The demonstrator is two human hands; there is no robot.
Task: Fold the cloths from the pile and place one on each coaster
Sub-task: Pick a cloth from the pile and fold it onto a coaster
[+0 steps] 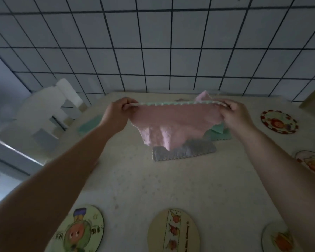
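Observation:
A pink cloth [173, 122] with a pale green scalloped edge hangs stretched in the air above the table. My left hand [116, 113] pinches its left top corner and my right hand [236, 115] pinches its right top corner. Under it lies the pile: a grey cloth [189, 150] in front and a green cloth [219, 133] behind it. A folded green cloth [90, 124] lies at the far left of the table. Round picture coasters sit near me: one at the left [80, 231], one in the middle [175, 231], one at the right [278, 237].
Two more coasters lie along the right side, one far [279, 121] and one nearer [312, 163]. The speckled table [153, 188] ends at a white tiled wall [153, 51]. A white chair [49, 113] stands beyond the table's left edge.

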